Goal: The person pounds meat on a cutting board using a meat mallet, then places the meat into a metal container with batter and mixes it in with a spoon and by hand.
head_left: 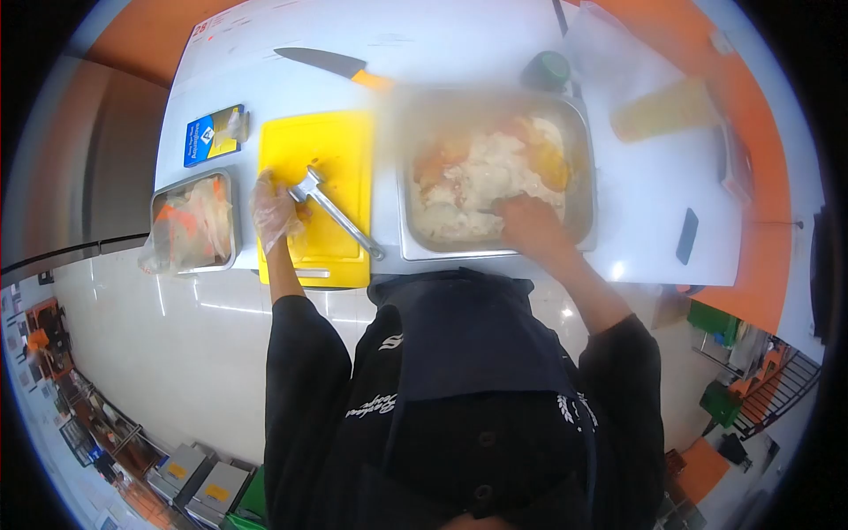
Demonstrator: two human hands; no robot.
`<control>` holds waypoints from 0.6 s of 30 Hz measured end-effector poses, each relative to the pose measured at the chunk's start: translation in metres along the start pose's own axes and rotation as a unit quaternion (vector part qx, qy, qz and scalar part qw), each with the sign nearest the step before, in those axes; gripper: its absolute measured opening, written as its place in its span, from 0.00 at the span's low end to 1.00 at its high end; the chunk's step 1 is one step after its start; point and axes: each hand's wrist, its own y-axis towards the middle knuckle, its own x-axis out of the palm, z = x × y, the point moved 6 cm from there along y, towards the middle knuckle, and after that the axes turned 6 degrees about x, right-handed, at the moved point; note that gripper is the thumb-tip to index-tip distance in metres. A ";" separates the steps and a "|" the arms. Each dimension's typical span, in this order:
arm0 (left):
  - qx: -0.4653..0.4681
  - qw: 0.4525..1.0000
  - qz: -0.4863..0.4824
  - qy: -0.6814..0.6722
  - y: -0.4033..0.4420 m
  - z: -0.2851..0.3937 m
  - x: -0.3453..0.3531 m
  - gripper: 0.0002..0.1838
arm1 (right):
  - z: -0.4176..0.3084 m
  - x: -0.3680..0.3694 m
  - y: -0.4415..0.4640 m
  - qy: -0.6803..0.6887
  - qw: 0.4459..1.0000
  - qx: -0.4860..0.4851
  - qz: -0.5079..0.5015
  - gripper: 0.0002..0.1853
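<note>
Stirring of the pale, creamy mixture [486,181] in the deep, rectangular steel tray [408,225], right of the frame's upper centre, is best done with slow, low strokes, the rim kept clean. A slim grey utensil [487,211] seems to be held in the right hand's [530,225] closed fingers. The left hand [275,210], in clear plastic, is placed beside the silver metal mallet [334,212] on the yellow plastic cutting board [331,141], left of centre; whether anything is gripped there cannot be told.
</note>
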 end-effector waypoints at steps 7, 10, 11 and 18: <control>-0.074 0.995 -0.019 -0.069 0.001 -0.017 0.005 0.19 | -0.024 -0.025 -0.004 -0.029 0.999 0.011 -0.032 0.08; -0.042 0.998 -0.013 -0.039 0.007 -0.036 0.015 0.20 | -0.028 -0.027 -0.009 -0.036 0.998 0.006 -0.060 0.08; -0.083 0.995 -0.032 -0.054 0.000 -0.008 0.004 0.20 | -0.026 -0.031 -0.008 -0.036 0.996 0.031 -0.075 0.08; -0.149 0.981 -0.058 -0.108 -0.013 0.030 -0.011 0.20 | -0.031 -0.029 -0.008 -0.048 0.990 0.017 -0.131 0.09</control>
